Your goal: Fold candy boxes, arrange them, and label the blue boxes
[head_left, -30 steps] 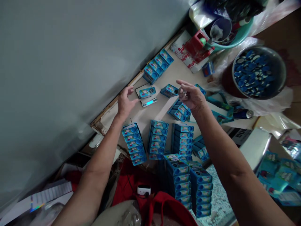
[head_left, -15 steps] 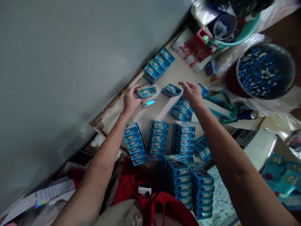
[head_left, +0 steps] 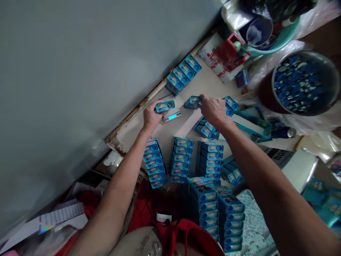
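My left hand [head_left: 151, 115] is closed around a blue candy box [head_left: 165, 106] with a printed label and a round hole in its top. Held this way, the box is over a small digital scale [head_left: 172, 116] with a lit blue display. My right hand [head_left: 213, 108] grips the right end of a second blue candy box [head_left: 192, 101], which stands on the table; the fingers hide that end. Just right of this hand are more blue boxes [head_left: 231, 103].
Four-sided stacks of blue boxes [head_left: 182, 156] line the near side. Another row [head_left: 183, 73] stands by the wall. To the right are a pot of blue caps [head_left: 298, 83], a teal basin [head_left: 289, 39], a red tool [head_left: 231, 51] and a can [head_left: 285, 132].
My left hand has raised its box off the scale slightly. My right hand has moved left and down from above the second box and now grips its right end.
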`<state>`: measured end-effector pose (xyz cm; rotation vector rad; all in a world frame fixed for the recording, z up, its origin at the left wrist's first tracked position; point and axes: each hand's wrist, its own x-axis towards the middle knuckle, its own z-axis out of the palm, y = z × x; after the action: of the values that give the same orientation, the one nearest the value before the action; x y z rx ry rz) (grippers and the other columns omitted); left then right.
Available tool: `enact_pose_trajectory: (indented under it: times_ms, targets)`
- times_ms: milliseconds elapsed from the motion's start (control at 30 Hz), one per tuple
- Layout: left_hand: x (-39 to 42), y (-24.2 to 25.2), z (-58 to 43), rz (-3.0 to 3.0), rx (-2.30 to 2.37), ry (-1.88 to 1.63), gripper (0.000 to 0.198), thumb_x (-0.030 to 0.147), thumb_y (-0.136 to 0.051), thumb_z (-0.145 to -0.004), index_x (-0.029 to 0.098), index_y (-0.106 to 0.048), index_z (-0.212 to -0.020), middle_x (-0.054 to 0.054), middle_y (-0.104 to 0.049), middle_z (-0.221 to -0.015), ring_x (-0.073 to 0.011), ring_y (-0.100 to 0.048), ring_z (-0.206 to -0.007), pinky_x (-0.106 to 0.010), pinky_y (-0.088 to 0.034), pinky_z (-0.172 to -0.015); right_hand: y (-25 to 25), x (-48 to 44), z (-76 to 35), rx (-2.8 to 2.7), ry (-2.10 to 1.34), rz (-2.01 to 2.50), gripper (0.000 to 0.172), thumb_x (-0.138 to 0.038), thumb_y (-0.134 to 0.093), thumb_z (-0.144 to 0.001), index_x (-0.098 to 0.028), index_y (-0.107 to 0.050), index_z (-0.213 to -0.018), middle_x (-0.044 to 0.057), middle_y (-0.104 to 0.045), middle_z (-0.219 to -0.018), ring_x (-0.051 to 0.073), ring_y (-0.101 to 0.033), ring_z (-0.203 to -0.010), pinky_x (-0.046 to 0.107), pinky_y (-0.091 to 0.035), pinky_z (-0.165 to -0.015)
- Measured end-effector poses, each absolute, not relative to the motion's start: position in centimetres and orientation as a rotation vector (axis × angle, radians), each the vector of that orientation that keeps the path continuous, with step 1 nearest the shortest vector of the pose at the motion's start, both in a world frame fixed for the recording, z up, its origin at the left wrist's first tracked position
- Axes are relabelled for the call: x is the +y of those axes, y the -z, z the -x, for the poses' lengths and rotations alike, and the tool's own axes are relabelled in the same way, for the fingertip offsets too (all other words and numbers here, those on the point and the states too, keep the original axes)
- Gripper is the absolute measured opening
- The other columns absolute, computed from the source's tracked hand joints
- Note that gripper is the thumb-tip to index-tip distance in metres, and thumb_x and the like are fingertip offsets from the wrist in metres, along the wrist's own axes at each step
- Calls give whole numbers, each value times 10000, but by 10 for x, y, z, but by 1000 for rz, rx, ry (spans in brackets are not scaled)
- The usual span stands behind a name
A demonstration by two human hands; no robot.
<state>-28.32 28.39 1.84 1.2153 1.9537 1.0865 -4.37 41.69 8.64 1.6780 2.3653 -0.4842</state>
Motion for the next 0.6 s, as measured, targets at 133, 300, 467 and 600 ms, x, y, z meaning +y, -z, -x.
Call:
enact_pose_trajectory:
  times_ms: [133, 300, 467, 600]
  targets:
    - [239, -29, 311, -1101, 2085, -1109, 438, 241, -874, -755, 229, -722, -1165, -53, -797, -1152, -235, -759, -1041, -351, -606, -937, -102, 404, 76, 2420, 611, -1525, 458, -451, -614, -1024, -247, -580, -1433, 173, -761, -996, 363, -665, -1097, 423, -431, -872]
    - [191, -40, 331, -974, 2131, -1110, 450, 225, -878, -722, 206, -721, -1143, -45, -801, -1052, -221, -763, -943, -342, -614, -893, -100, 386, 133, 2439, 803, -1439, 321, -247, -634, -1009, -214, -652, -1328, 156, -736, -918, 361, -670, -1102, 464, -426, -939]
    - [182, -68, 328, -1184, 2130, -1103, 418, 299, -887, -764, 232, -727, -1145, -57, -771, -1107, -254, -745, -1056, -378, -592, -982, -117, 364, 120, 2461, 1138, -1797, 324, -349, -775, -923, -244, -706, -1222, 59, -650, -765, 285, -659, -955, 369, -464, -823]
    - [189, -107, 309, -1439, 1998, -1038, 363, 363, -861, -805, 252, -730, -1125, -59, -748, -1132, -269, -712, -1121, -398, -569, -1040, -161, 313, 46, 1949, 2174, -2189, 475, -693, -598, -968, -252, -617, -792, -24, -404, -577, 132, -423, -543, 261, -342, -515]
